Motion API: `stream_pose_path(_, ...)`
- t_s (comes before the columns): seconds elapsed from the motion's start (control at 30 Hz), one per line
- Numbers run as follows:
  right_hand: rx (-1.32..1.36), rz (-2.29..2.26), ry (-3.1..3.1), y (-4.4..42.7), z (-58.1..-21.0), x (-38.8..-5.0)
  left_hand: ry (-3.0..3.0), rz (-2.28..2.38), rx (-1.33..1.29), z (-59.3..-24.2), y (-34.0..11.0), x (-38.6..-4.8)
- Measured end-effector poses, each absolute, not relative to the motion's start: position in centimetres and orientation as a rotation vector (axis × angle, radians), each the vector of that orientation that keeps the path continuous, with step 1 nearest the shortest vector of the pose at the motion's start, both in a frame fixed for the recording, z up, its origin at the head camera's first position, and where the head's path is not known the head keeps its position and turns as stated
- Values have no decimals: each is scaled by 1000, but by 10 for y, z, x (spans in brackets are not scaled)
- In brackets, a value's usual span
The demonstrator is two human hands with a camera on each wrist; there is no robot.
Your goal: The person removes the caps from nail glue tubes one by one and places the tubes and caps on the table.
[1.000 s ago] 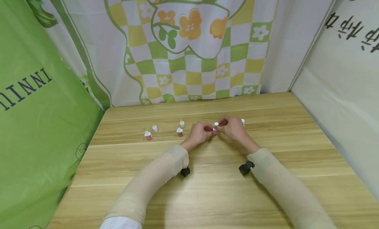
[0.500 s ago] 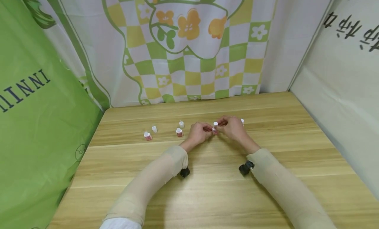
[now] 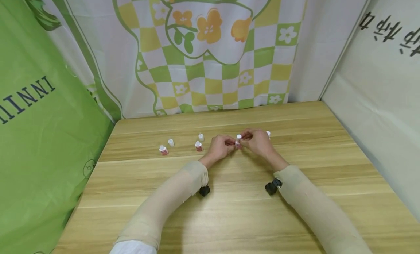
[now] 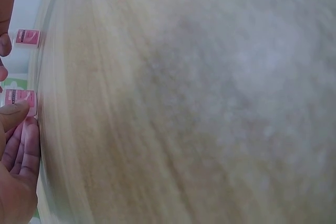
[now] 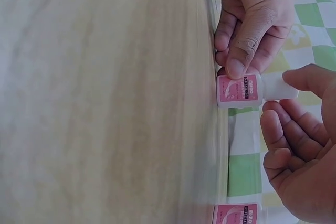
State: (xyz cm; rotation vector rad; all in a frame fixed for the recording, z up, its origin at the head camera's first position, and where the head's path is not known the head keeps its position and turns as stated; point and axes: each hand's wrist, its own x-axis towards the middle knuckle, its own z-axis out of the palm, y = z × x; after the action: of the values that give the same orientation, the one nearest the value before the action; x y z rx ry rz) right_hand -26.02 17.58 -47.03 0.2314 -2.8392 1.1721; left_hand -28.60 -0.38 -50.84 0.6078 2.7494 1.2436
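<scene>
A small bottle with a pink label (image 5: pixel 239 88) stands upright on the wooden table between the two hands. The left hand (image 3: pixel 220 147) pinches its body, the thumb lying across the label in the left wrist view. On top sits a white cap (image 5: pixel 279 86), which the right hand (image 3: pixel 260 142) holds with its thumb; the other fingers of that hand are curled beside it in the right wrist view. Cap and bottle touch. Just right of the right hand, another bottle's white top (image 3: pixel 268 134) shows, the rest hidden by the hand in the head view.
Two pink-labelled bottles, one at far left (image 3: pixel 164 150) and one nearer the left hand (image 3: pixel 198 146), stand on the wooden table (image 3: pixel 229 210). Behind them are two white caps, at left (image 3: pixel 171 142) and at right (image 3: pixel 201 137). A patterned curtain (image 3: pixel 213 71) hangs behind the table's back edge.
</scene>
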Motion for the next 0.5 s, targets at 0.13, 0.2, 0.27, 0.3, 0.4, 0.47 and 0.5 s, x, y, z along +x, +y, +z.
stream_pose_path(0.13,192,1205,-2860,176,-470,-260,2764,1234,625,-508,-3,-286)
stream_pose_path(0.2,187,1216,-2865,176,-470,-260,2768,1230,634,-507,-3,-286)
stream_pose_path(0.27,193,1224,-2864,177,-471,-260,2768,1235,644,-507,-3,-285)
stream_pose_path(0.3,201,1229,-2862,177,-471,-260,2767,1237,647,-507,-3,-285)
stream_pose_path(0.4,209,1236,-2861,176,-471,-259,2764,1238,653,-506,-4,-285)
stream_pose_path(0.47,199,1233,-2868,176,-471,-259,2766,1233,654,-506,-4,-285)
stream_pose_path(0.5,193,1233,-2871,176,-471,-259,2766,1230,653,-507,-4,-285)
